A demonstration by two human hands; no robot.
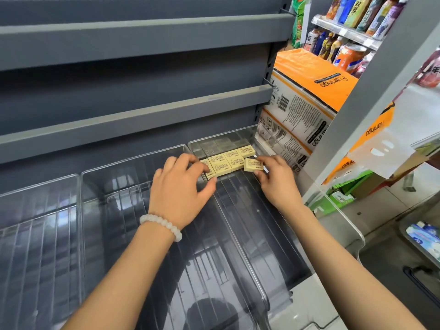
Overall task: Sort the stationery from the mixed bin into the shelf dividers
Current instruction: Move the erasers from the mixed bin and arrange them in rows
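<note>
- The grey shelving (133,41) fills the upper left and centre of the frame, its upper shelves bare.
- Orange-and-white cartons (307,91) are stacked at centre right, with bottled drinks (357,17) on a rack in the upper right corner.
- Clear plastic dividers (123,234) run from the lower left across the lower centre; the right-hand divider (240,196) is the one in use, and the mixed bin is not in view.
- The left hand (181,186) sits at mid-frame, fingers curled over the left end of the eraser block, thumb at its near edge; it seems to be steadying or squaring the rows.
- The right hand (273,179), just right of centre, pinches one loose eraser (254,164) between thumb and fingertips, held tilted at the right end of the near row.
- The yellow erasers (228,160) lie flat in two tidy rows at the far end of the right-hand divider, centre of the frame.
- Risk, as I judge it: the held eraser goes in askew and rides up on its neighbour, because it is tilted and the gap beside the divider wall looks tight.
- Pushing it home could shunt the near row leftward; the left hand's curled fingers could equally drag an eraser out of line when lifted away.
</note>
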